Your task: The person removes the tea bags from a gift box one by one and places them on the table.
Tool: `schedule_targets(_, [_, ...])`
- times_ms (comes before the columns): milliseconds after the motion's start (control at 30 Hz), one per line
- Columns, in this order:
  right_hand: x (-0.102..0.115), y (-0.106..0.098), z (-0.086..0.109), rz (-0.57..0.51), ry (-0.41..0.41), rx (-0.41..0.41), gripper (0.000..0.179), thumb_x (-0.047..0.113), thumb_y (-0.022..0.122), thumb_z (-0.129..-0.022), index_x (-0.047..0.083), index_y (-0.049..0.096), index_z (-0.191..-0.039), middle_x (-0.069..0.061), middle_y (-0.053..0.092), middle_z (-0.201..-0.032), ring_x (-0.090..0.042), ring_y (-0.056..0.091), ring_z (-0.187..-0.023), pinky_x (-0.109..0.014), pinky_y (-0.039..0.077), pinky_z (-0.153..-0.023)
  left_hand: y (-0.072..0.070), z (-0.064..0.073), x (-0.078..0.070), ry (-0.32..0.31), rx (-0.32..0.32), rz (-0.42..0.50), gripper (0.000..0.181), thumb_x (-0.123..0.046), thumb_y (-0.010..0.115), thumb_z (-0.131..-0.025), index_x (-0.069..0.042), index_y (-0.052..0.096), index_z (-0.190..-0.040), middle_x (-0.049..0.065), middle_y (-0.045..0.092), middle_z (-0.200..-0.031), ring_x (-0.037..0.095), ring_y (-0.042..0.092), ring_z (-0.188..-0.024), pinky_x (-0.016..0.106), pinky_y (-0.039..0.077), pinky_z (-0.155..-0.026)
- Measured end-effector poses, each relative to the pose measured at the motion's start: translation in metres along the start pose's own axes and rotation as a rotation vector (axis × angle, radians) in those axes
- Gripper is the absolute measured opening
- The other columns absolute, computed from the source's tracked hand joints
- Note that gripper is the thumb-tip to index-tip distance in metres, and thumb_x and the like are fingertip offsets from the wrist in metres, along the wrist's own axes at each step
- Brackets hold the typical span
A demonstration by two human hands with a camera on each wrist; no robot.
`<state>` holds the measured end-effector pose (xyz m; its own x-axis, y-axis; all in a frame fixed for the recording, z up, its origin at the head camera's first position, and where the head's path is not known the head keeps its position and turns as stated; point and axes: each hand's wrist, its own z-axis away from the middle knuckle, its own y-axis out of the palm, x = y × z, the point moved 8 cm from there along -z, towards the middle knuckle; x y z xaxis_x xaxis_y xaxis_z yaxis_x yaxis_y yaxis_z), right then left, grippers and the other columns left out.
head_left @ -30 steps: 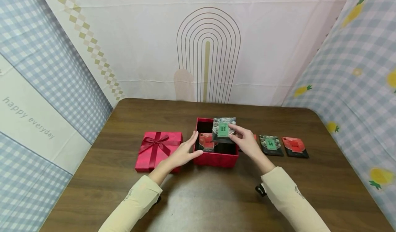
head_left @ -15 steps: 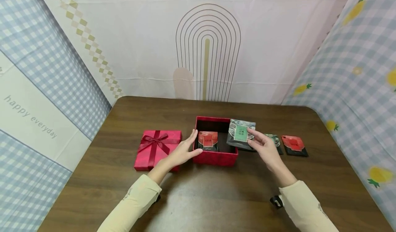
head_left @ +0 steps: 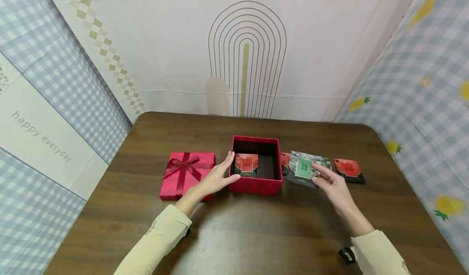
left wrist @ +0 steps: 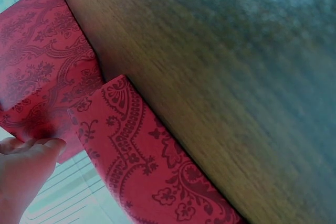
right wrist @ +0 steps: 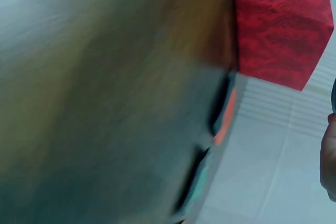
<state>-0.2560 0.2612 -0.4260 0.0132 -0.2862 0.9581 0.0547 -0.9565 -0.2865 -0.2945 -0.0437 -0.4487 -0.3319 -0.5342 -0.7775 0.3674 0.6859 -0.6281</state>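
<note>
My left hand lies against the left side of a red box, fingers straight along the wall and thumb at the front corner. In the left wrist view, the thumb touches the box's patterned side. Inside the box, at its left, a red-labelled sachet lies flat. My right hand pinches a green-labelled sachet by its right edge, thumb in front. This sachet is held just right of the box, overlapping other sachets behind it. The right wrist view catches only part of the hand.
A red lid with a ribbon bow lies left of the box. On the right lie a partly hidden red-labelled sachet, a mostly covered green-labelled one and another red-labelled one, all on the brown table.
My right hand has carried the green-labelled sachet from above the box to the right, over the row of sachets, and lower. My left hand has stayed at the box.
</note>
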Motion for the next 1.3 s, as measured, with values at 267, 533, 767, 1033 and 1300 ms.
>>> schedule_targets(267, [-0.027,-0.014,0.008,0.014,0.080,0.013,0.051,0.016,0.057,-0.091,-0.003,0.041,-0.135,0.019,0.055,-0.113,0.009,0.050,-0.094,-0.013,0.045,-0.071,0.000,0.000,-0.001,-0.001,0.013,0.000,0.078,-0.031,0.057,-0.090,-0.009,0.008,-0.147,0.012,0.004,-0.152,0.027,0.019,-0.136,0.042,0.022,-0.108])
schedule_targets(533, [-0.051,0.009,0.004,0.121,0.138,0.131,0.051,0.014,0.053,-0.092,-0.007,0.037,-0.135,-0.027,0.033,-0.140,-0.038,0.032,-0.127,-0.036,0.047,-0.086,-0.003,0.001,0.000,-0.003,0.011,0.007,0.077,-0.031,0.057,-0.090,-0.009,0.008,-0.147,0.014,0.005,-0.152,0.027,0.019,-0.136,0.043,0.022,-0.107])
schedule_targets(767, [-0.062,0.026,0.002,0.138,0.175,0.191,0.048,0.010,0.052,-0.092,-0.006,0.038,-0.135,-0.028,0.038,-0.136,-0.028,0.049,-0.112,-0.041,0.048,-0.085,-0.001,0.000,-0.001,0.009,0.016,0.003,0.077,-0.031,0.056,-0.090,-0.008,0.008,-0.147,0.015,0.005,-0.152,0.028,0.019,-0.136,0.043,0.022,-0.107])
schedule_targets(1033, [-0.063,0.036,-0.001,0.201,0.166,0.229,0.047,0.004,0.052,-0.089,-0.008,0.040,-0.133,-0.030,0.042,-0.131,-0.022,0.056,-0.095,-0.031,0.050,-0.072,-0.001,0.000,-0.002,0.008,0.021,0.004,0.077,-0.030,0.057,-0.090,-0.008,0.009,-0.147,0.012,0.005,-0.152,0.026,0.020,-0.136,0.042,0.022,-0.108])
schedule_targets(1300, [-0.062,0.039,-0.003,0.297,0.149,0.249,0.048,0.001,0.056,-0.086,-0.005,0.043,-0.132,-0.026,0.050,-0.118,-0.016,0.050,-0.066,-0.030,0.048,-0.061,-0.001,-0.001,0.000,0.003,0.020,0.000,0.078,-0.031,0.057,-0.090,-0.008,0.008,-0.146,0.012,0.005,-0.152,0.026,0.019,-0.136,0.042,0.022,-0.108])
